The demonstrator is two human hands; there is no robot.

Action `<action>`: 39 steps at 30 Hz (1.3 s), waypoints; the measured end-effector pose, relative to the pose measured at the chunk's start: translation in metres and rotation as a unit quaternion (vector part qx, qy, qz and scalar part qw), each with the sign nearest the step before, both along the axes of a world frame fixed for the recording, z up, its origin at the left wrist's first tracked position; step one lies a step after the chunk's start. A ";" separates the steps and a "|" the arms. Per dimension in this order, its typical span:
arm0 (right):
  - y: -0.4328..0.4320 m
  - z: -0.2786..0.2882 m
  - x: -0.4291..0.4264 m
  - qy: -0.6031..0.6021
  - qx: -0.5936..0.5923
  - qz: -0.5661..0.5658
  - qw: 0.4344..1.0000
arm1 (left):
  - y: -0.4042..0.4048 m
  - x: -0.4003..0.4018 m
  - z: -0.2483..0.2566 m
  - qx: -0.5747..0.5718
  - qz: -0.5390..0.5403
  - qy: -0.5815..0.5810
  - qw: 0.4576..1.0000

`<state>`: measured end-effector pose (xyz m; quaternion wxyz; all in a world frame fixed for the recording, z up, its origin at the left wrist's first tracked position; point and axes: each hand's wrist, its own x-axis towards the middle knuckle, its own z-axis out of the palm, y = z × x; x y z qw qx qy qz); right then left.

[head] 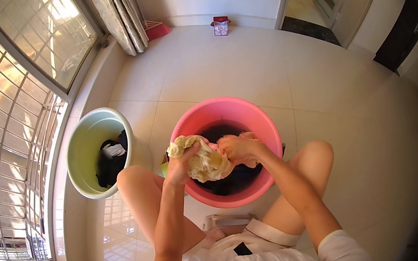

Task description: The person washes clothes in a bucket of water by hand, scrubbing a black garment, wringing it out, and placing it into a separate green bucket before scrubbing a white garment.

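Over a round pink plastic tub, my left hand is closed on a bunched, pale yellow wet cloth. Close to its right side, my right hand grips a pinkish part of the bundled fabric; whether that is the same piece as the yellow cloth, I cannot tell. Dark water fills the bottom of the tub, and dark fabric seems to lie in it. The tub stands on the floor between my knees.
A pale green bucket holding black and white clothes stands left of my knee, beside the window ledge. A plastic stool shows between my legs. Farther off are a curtain, a red broom and a small gift bag.
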<state>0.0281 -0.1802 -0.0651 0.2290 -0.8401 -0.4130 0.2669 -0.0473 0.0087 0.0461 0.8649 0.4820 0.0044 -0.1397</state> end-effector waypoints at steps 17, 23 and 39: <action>-0.042 0.108 -0.029 -0.166 0.159 -0.417 0.880 | -0.010 0.019 -0.079 0.377 0.142 0.013 0.915; -0.029 0.097 -0.037 -0.164 0.217 -0.373 0.887 | -0.036 0.020 -0.114 0.497 -0.020 -0.225 0.838; -0.023 0.084 -0.046 -0.204 0.184 -0.394 0.877 | -0.044 0.016 -0.107 0.418 -0.045 -0.026 0.907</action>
